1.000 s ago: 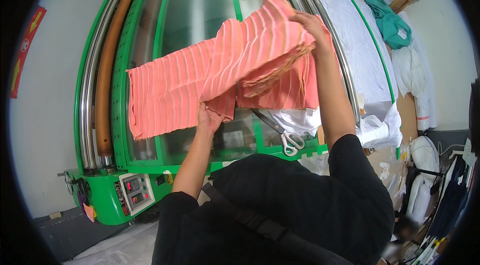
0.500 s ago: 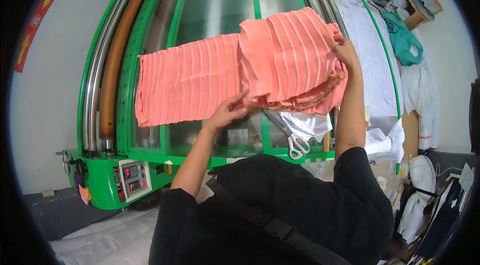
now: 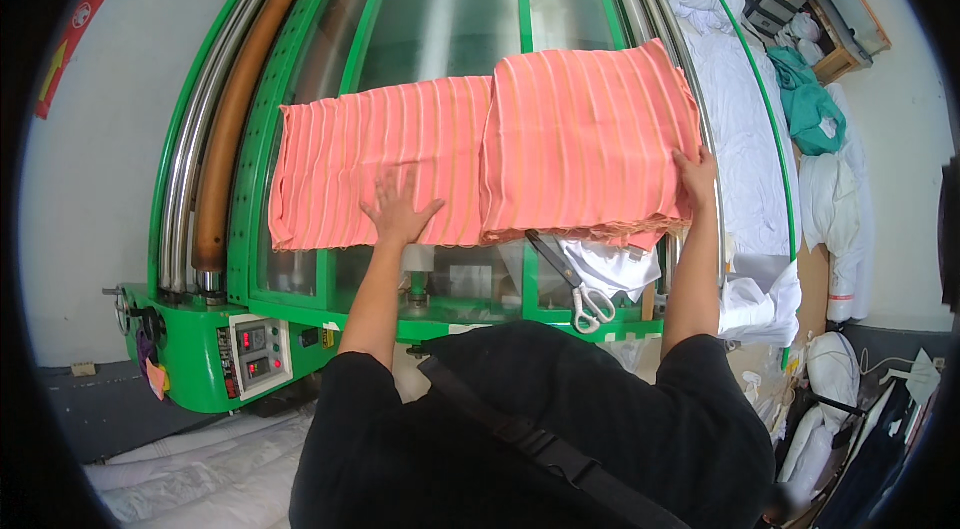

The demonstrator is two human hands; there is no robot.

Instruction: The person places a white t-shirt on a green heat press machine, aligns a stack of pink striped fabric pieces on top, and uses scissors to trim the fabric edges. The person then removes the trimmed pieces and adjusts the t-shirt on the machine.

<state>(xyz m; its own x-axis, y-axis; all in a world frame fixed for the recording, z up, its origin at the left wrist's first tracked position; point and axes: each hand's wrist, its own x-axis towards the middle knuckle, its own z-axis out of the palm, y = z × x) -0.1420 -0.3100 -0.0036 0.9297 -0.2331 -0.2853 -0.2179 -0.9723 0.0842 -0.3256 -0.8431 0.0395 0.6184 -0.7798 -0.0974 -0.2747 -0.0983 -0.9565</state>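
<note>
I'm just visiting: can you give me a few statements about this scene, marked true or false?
1. The left hand lies on the striped fabric, fingers spread. True.
2. The right hand holds the scissors. False: it is at the fabric's right edge, apart from the scissors.
3. The brown roller is left of the fabric. True.
4. The fabric is blue. False: it is pink.

the striped cloth hides the tips of the scissors and part of the white cloth; its folded layers blend too closely to count. whether the right hand pinches its edge is unclear. the upper edge crops the brown roller, the lower edge the black shirt.
</note>
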